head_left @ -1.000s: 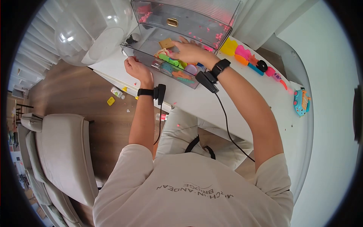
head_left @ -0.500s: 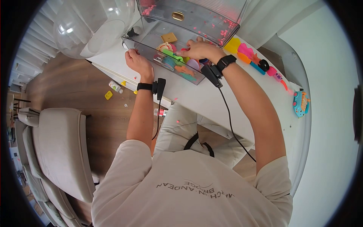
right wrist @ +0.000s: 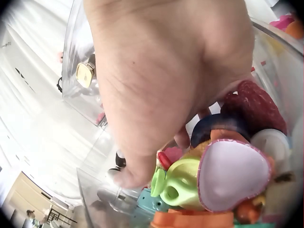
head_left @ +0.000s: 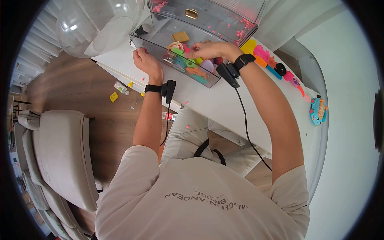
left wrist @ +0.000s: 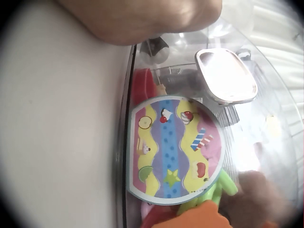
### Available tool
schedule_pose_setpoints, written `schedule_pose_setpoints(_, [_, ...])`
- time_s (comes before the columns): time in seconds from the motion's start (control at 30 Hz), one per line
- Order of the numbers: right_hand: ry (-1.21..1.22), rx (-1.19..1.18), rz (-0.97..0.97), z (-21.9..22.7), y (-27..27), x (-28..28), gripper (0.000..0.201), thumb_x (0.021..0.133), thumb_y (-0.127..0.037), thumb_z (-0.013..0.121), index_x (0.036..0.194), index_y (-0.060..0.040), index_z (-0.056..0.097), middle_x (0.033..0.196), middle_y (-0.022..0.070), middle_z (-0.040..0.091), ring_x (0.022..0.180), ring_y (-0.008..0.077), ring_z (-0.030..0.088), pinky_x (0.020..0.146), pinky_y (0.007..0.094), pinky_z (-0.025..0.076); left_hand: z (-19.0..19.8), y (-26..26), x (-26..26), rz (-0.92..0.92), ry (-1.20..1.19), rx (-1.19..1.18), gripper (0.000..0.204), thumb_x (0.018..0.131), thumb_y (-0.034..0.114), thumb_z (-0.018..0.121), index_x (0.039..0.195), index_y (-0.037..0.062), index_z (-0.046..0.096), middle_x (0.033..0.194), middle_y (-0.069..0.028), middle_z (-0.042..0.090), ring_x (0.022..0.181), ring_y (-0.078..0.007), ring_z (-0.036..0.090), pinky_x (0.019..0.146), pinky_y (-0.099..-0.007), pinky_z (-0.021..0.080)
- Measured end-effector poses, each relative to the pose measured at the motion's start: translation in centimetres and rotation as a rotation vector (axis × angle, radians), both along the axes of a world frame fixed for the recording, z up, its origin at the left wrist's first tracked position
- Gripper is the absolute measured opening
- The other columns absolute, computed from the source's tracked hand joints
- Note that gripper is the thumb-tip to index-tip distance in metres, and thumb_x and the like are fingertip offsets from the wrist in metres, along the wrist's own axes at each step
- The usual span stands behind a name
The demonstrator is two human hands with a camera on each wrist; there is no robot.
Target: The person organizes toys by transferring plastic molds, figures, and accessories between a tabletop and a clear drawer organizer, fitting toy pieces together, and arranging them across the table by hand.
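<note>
My left hand (head_left: 147, 64) holds the front left edge of a clear drawer (head_left: 160, 52) pulled out of its box; in the left wrist view only part of that hand shows, at the top. My right hand (head_left: 216, 50) is inside the drawer, over a heap of small plastic toys. Its thumb points out straight in the right wrist view, while the other fingers are mostly hidden behind the palm. Below it are a light green toy (right wrist: 183, 185) and a heart-shaped, pink-rimmed piece (right wrist: 235, 173). A round-sided panel with sweets pictures (left wrist: 175, 149) stands against the front wall.
Above the drawer is the clear box's upper part with a gold handle (head_left: 191, 14). Colourful toys lie in a row along the table's right, ending at a blue toy phone (head_left: 318, 112). Clear balloons (head_left: 92, 36) hang at left. A bottle (head_left: 121, 88) lies on the floor.
My right hand has shifted within the drawer, its fingers now over the green toys. The left hand stays at the drawer edge. The whole view has moved slightly.
</note>
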State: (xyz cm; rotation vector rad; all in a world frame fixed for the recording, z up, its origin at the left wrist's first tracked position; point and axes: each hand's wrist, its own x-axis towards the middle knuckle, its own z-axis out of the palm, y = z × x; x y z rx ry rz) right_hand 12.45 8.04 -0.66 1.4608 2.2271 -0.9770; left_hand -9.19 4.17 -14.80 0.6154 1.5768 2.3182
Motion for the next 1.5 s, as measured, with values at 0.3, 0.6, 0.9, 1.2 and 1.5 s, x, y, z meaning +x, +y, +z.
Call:
schedule_pose_setpoints(0.3, [0.203,-0.113,0.076,-0.6,0.0,0.8,0.076,0.072,-0.035,0.081,0.140,-0.0122,0.057,0.112,0.0119,0.066,0.094,0.0230,0.065,0.067,0.0404,0.056,0.3,0.2,0.1,0.028,0.013,0.043,0.027,0.098,0.017,0.050,0.076,0.0021,0.054,0.069,-0.0005,0.048,0.062,-0.0099,0.040,0.058,-0.0292,0.034])
schedule_pose_setpoints(0.6, [0.198,0.153,0.244,0.6,-0.7,0.4,0.057,0.072,-0.026,0.076,0.125,-0.0063,0.066,0.096,0.0132,0.072,0.084,0.0251,0.069,0.071,0.0358,0.053,0.6,0.0,0.3,0.029,-0.008,0.047,0.026,0.097,0.016,0.050,0.076,0.0023,0.054,0.069,-0.0004,0.049,0.063,-0.0099,0.040,0.059,-0.0288,0.034])
schedule_pose_setpoints(0.9, [0.146,0.131,0.283,1.9,-3.0,0.3,0.057,0.082,-0.023,0.069,0.138,-0.0167,0.059,0.095,0.0143,0.074,0.084,0.0281,0.073,0.068,0.0393,0.054,0.4,0.2,0.1,0.038,0.012,0.020,0.025,0.097,0.016,0.050,0.077,0.0016,0.055,0.070,-0.0009,0.050,0.064,-0.0101,0.041,0.060,-0.0295,0.035])
schedule_pose_setpoints(1.2, [0.230,0.459,0.308,1.8,-3.5,0.9,0.045,0.084,-0.023,0.066,0.127,-0.0135,0.064,0.098,0.0154,0.073,0.089,0.0365,0.069,0.076,0.0457,0.053,0.1,0.2,0.1,0.042,0.022,0.014,0.025,0.096,0.015,0.050,0.075,0.0011,0.054,0.071,-0.0018,0.051,0.065,-0.0120,0.041,0.061,-0.0306,0.036])
schedule_pose_setpoints(1.5, [0.175,0.257,0.257,0.3,-2.1,1.1,0.066,0.085,-0.031,0.068,0.146,-0.0154,0.047,0.106,0.0192,0.073,0.096,0.0372,0.070,0.081,0.0442,0.053,0.4,0.0,0.0,0.026,0.029,-0.046,0.031,0.101,0.020,0.049,0.078,-0.0012,0.054,0.071,-0.0047,0.051,0.068,-0.0147,0.042,0.064,-0.0348,0.038])
